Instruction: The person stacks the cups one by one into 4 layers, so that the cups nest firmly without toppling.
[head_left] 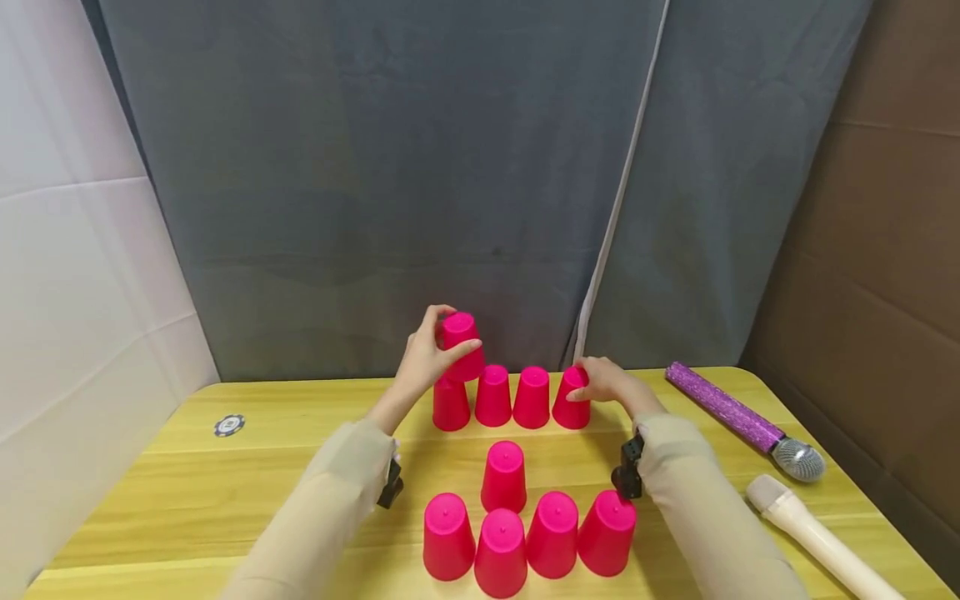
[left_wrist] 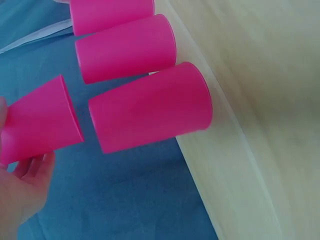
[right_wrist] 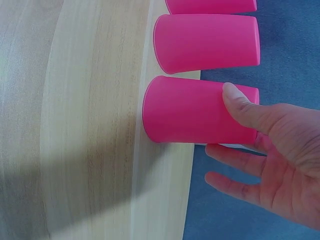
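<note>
While looking down from the head view, can spot a raised pink cup (head_left: 460, 344) gripped in the left hand (head_left: 424, 360), fingers curled round its sides, held upside down just above the leftmost back-row cup (head_left: 450, 404), long axis close to vertical with a slight tilt. Sitting right over the gap between that cup and its neighbour (head_left: 492, 396), so straight down and a touch rightward from the grip. Over on the other end, right hand (head_left: 606, 383) resting against the rightmost back-row cup (head_left: 572, 400), thumb on its side, fingers behind it, more steadying than clamping. Nearer the body, a lone cup (head_left: 503, 477) plus a front row of four (head_left: 525, 542) on the yellow table (head_left: 285, 433); off to the side a poker chip (head_left: 228, 425), a purple glitter microphone (head_left: 742, 419) and a cream microphone (head_left: 813, 533). Switching to the left wrist view: held cup (left_wrist: 40, 122) at the fingertips (left_wrist: 30, 170), just apart from the nearest standing cup (left_wrist: 150, 107), no contact yet. Switching to the right wrist view: thumb (right_wrist: 245, 107) laid along the end cup (right_wrist: 195, 110), other fingers fairly straight, loose hold. No brands, labels or readable writing anywhere; chip markings too small to make out.
</note>
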